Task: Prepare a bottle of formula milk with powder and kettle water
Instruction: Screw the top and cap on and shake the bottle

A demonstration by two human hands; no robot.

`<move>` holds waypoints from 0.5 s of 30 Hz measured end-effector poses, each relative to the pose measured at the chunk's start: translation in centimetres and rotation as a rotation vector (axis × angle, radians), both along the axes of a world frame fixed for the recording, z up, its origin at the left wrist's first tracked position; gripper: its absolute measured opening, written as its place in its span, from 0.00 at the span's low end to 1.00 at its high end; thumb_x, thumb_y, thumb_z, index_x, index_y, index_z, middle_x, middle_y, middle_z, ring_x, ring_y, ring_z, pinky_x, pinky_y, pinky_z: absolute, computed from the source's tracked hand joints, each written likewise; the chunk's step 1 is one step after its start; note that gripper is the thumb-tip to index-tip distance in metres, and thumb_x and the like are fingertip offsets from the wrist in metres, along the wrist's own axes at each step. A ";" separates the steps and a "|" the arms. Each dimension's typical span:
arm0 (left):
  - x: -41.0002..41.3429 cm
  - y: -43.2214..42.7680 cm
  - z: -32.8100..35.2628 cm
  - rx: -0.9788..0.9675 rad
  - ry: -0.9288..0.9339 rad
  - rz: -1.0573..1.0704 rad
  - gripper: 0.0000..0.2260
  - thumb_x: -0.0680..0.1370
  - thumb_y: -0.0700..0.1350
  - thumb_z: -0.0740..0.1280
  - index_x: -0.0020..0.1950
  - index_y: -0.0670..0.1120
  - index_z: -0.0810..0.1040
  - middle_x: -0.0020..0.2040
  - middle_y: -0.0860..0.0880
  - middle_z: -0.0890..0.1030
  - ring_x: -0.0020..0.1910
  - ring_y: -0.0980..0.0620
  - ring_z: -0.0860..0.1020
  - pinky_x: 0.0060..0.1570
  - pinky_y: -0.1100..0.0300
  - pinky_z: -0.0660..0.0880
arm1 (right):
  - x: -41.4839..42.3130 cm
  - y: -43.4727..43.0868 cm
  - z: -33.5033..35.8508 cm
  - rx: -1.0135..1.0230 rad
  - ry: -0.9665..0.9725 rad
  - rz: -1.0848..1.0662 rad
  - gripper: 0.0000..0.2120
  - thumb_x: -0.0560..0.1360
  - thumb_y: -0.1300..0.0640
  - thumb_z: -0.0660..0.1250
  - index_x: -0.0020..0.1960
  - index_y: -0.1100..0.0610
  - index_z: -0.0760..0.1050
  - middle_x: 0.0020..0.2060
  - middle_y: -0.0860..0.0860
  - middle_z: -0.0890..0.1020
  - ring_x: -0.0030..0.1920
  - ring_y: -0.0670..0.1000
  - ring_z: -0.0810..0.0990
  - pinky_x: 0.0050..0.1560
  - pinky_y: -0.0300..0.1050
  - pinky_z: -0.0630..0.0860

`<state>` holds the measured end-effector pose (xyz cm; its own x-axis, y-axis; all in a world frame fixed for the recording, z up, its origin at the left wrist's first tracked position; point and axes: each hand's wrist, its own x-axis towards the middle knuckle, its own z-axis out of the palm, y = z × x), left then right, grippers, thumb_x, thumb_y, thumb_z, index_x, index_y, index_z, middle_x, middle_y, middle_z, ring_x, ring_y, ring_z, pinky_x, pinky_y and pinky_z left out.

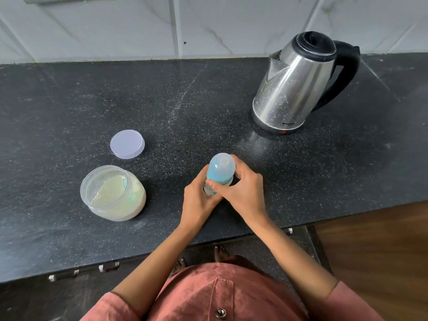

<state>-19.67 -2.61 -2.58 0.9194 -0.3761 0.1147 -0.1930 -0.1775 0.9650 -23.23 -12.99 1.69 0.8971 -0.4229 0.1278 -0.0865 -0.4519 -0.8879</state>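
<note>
Clear plastic tub of pale formula powder [113,193] stands open on the black speckled worktop [69,100], its round lilac lid [127,144] lying just behind it; steel electric kettle with black handle [294,89] sits well apart to the right. Small baby bottle with translucent blue cap [220,172] stands upright near the front edge, cap on and contents hidden, so filling may be done or not yet begun. Left hand [196,200] grip wraps the bottle's lower body; right hand [243,191] grip curls round the cap's base.

Black speckled counter [69,100] w/ white tiled wall [115,26] behind; wood floor [382,239] at right; metal handles [108,267] under counter's front edge.
</note>
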 end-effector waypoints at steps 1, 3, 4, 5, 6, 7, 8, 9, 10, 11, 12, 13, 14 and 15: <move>0.1 0.0 0.0 0.002 0.000 -0.007 0.21 0.67 0.53 0.69 0.59 0.60 0.71 0.48 0.65 0.79 0.49 0.66 0.77 0.47 0.68 0.73 | -0.1 0.1 0.0 0.014 -0.002 0.001 0.25 0.61 0.56 0.77 0.57 0.53 0.75 0.48 0.44 0.82 0.49 0.43 0.80 0.51 0.35 0.75; 0.3 0.2 0.0 0.011 -0.003 -0.022 0.20 0.67 0.54 0.69 0.58 0.60 0.72 0.47 0.65 0.79 0.47 0.67 0.77 0.45 0.69 0.73 | 0.0 -0.6 0.2 0.032 0.025 0.077 0.27 0.61 0.58 0.77 0.59 0.55 0.74 0.48 0.42 0.79 0.50 0.39 0.77 0.51 0.28 0.72; 0.4 0.2 0.0 0.013 -0.002 -0.029 0.20 0.66 0.54 0.70 0.57 0.60 0.72 0.47 0.65 0.79 0.47 0.67 0.77 0.45 0.69 0.73 | 0.1 -1.3 0.4 0.028 0.049 0.146 0.28 0.62 0.59 0.77 0.60 0.55 0.73 0.50 0.42 0.78 0.52 0.38 0.75 0.53 0.26 0.70; 0.5 0.3 0.0 0.016 0.003 -0.040 0.21 0.66 0.53 0.71 0.57 0.60 0.72 0.47 0.65 0.79 0.47 0.66 0.77 0.46 0.69 0.73 | 0.4 -2.0 0.5 0.025 0.076 0.224 0.30 0.62 0.60 0.77 0.62 0.55 0.72 0.53 0.43 0.78 0.55 0.38 0.74 0.57 0.28 0.70; 0.6 0.3 -0.1 0.018 0.012 -0.054 0.22 0.66 0.51 0.73 0.58 0.59 0.72 0.47 0.64 0.80 0.47 0.66 0.78 0.47 0.68 0.73 | 0.7 -2.8 0.6 0.026 0.105 0.303 0.31 0.63 0.60 0.77 0.64 0.52 0.71 0.58 0.45 0.77 0.59 0.39 0.73 0.62 0.33 0.69; 0.7 0.4 -0.2 0.023 0.024 -0.070 0.22 0.66 0.49 0.73 0.58 0.57 0.72 0.48 0.63 0.80 0.48 0.66 0.77 0.47 0.69 0.73 | 1.0 -3.4 0.5 0.031 0.132 0.380 0.32 0.63 0.59 0.76 0.65 0.49 0.69 0.62 0.46 0.75 0.64 0.41 0.70 0.66 0.37 0.66; 0.8 0.5 -0.2 0.030 0.035 -0.085 0.22 0.66 0.48 0.73 0.58 0.55 0.72 0.48 0.62 0.79 0.47 0.67 0.77 0.47 0.69 0.72 | 1.3 -3.9 0.5 0.046 0.158 0.448 0.33 0.64 0.59 0.75 0.65 0.45 0.67 0.65 0.46 0.73 0.68 0.42 0.67 0.69 0.40 0.64; 0.9 0.5 -0.2 0.035 0.044 -0.097 0.22 0.66 0.48 0.73 0.58 0.54 0.73 0.48 0.62 0.79 0.47 0.68 0.76 0.47 0.69 0.72 | 1.6 -4.2 0.4 0.071 0.177 0.497 0.33 0.64 0.60 0.74 0.64 0.43 0.67 0.66 0.46 0.72 0.69 0.43 0.66 0.69 0.42 0.64; 1.0 0.6 -0.2 0.038 0.053 -0.108 0.22 0.66 0.48 0.73 0.58 0.53 0.73 0.48 0.62 0.79 0.46 0.68 0.76 0.47 0.69 0.72 | 1.8 -4.3 0.3 0.099 0.193 0.514 0.32 0.64 0.60 0.74 0.63 0.41 0.67 0.64 0.46 0.74 0.67 0.44 0.69 0.68 0.43 0.65; 1.1 0.6 -0.2 0.040 0.059 -0.115 0.23 0.66 0.47 0.74 0.59 0.52 0.73 0.48 0.61 0.79 0.46 0.69 0.76 0.47 0.70 0.72 | 1.9 -4.4 0.2 0.113 0.204 0.503 0.32 0.63 0.60 0.75 0.61 0.41 0.68 0.62 0.47 0.76 0.65 0.45 0.72 0.66 0.42 0.68; 1.1 0.6 -0.2 0.043 0.061 -0.119 0.24 0.66 0.46 0.75 0.60 0.51 0.73 0.48 0.61 0.79 0.46 0.69 0.76 0.47 0.71 0.71 | 2.0 -4.5 0.0 0.118 0.210 0.479 0.31 0.62 0.60 0.76 0.60 0.42 0.69 0.60 0.48 0.77 0.61 0.45 0.75 0.63 0.41 0.70; 1.1 0.6 -0.1 0.047 0.058 -0.116 0.25 0.66 0.44 0.76 0.61 0.49 0.74 0.48 0.62 0.78 0.46 0.70 0.76 0.46 0.72 0.71 | 2.0 -4.6 -0.2 0.115 0.211 0.454 0.30 0.61 0.61 0.77 0.60 0.45 0.70 0.58 0.49 0.78 0.59 0.44 0.76 0.60 0.39 0.72; 1.1 0.5 -0.1 0.052 0.049 -0.107 0.25 0.67 0.43 0.76 0.62 0.48 0.73 0.49 0.62 0.78 0.47 0.71 0.75 0.46 0.74 0.70 | 2.0 -4.5 -0.3 0.109 0.199 0.433 0.30 0.61 0.62 0.77 0.60 0.48 0.71 0.57 0.49 0.78 0.58 0.43 0.76 0.58 0.37 0.72; 0.9 0.5 -0.1 0.053 0.038 -0.095 0.24 0.68 0.43 0.75 0.62 0.48 0.73 0.49 0.63 0.78 0.48 0.71 0.75 0.46 0.74 0.69 | 1.9 -4.3 -0.4 0.101 0.188 0.407 0.31 0.61 0.63 0.78 0.61 0.52 0.72 0.56 0.48 0.78 0.58 0.42 0.75 0.59 0.38 0.70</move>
